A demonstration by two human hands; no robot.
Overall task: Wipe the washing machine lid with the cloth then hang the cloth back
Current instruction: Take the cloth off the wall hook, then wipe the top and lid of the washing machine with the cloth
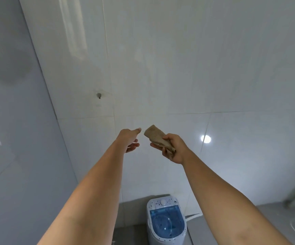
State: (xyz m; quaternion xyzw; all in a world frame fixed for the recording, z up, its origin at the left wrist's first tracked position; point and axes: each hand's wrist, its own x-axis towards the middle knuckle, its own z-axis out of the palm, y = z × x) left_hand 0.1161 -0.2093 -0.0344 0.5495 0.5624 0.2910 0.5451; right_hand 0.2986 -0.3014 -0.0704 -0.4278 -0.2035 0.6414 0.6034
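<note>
Wall hook upper left on the white tile wall, bare. Left hand raised, fingers loosely spread, holding nothing, forefinger pointing toward the cloth. Right hand closed around the folded tan cloth, its end sticking up-left. Washing machine below between both forearms, blue lid down.

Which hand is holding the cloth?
The right hand grips the tan cloth. The left hand is empty, its fingers open beside the cloth.
</note>
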